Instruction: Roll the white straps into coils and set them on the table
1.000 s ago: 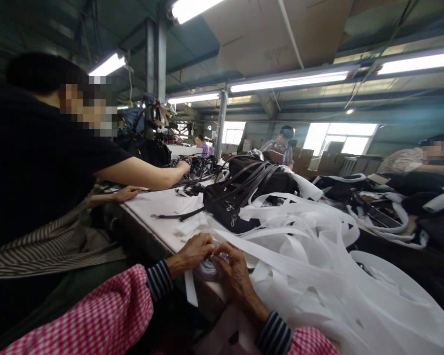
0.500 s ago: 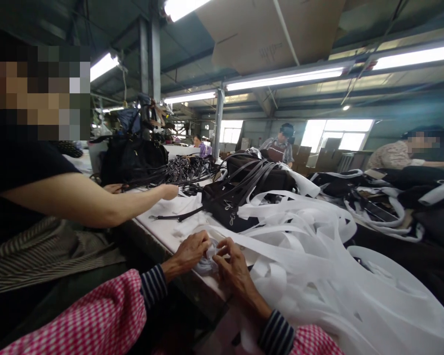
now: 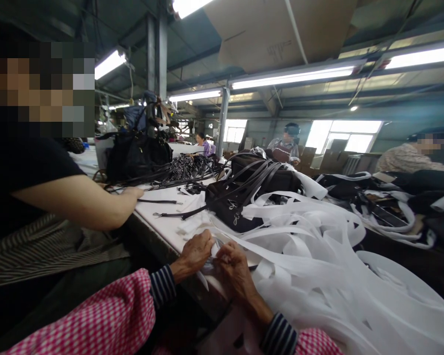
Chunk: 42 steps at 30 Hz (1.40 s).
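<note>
My left hand is at the near edge of the table, its fingers pinched together on a small piece of thin white material. Facing it, my right hand has its fingers curled onto the other side of the same piece. Fingers cover most of it, so whether it is fabric or plastic is unclear. A pale end hangs below the hands. Just right of my right hand lies a big loose heap of white webbing strips. Beyond the hands is a black bag with drawstring-like cords.
To the left, a co-worker's arm reaches over the white table. Black straps with metal clips lie there. Farther back stand another black bag and a strap pile. More black pieces fill the right. Two other people work behind.
My hands have drawn closer together around the white piece, and my right fingers have closed more. The co-worker's hand has pulled back leftward, leaving a black strap on the table.
</note>
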### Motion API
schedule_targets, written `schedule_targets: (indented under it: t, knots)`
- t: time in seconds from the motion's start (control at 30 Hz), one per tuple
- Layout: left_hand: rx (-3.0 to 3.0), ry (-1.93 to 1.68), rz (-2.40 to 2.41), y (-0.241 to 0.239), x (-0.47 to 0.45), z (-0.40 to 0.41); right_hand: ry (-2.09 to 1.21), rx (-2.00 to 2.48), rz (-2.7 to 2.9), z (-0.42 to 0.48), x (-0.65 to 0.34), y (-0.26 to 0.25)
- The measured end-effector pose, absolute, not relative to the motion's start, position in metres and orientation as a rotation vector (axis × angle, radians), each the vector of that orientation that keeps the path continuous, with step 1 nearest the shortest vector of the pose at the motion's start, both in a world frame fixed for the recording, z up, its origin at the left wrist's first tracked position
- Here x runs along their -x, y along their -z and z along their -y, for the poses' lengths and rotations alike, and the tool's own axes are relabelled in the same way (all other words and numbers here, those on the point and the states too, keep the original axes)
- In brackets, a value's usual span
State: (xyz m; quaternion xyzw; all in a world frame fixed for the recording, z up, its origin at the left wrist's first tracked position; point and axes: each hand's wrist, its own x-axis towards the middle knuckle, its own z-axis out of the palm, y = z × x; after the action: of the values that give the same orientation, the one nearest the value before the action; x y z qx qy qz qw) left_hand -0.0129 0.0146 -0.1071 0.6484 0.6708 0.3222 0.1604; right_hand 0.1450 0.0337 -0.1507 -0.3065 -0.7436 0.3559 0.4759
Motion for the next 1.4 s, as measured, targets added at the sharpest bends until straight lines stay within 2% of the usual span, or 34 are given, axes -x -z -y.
schedule_targets:
  t: [0.1, 0.27, 0.47, 0.63, 1.0, 1.27, 1.4]
  knots:
    - [-1.789, -0.939, -1.947, 0.11, 0.013, -0.018, -0.767, 0.699, 1.925, -0.028, -0.149, 0.145]
    - [-1.75, -1.025, -1.911, 0.114, 0.014, -0.021, -0.806, 0.641, 2.055, -0.026, -0.154, 0.135]
    - [-1.83, -1.2, -1.572, 0.105, 0.011, -0.006, -1.068, 0.81, 1.882, -0.038, -0.155, 0.13]
    - [-1.866, -1.182, -1.348, 0.102, 0.013, 0.019, -1.143, 0.759, 1.817, -0.041, -0.151, 0.133]
    - [-2.044, -1.275, -1.626, 0.135, 0.004, 0.029, -1.184, 0.763, 1.62, -0.02, -0.153, 0.124]
    - [-2.352, -1.298, -1.532, 0.148, 0.004, 0.029, -1.294, 0.737, 1.547, -0.026, -0.155, 0.128]
    - [-2.538, -1.238, -1.497, 0.147, 0.006, 0.028, -1.16, 0.811, 1.554, -0.026, -0.156, 0.131]
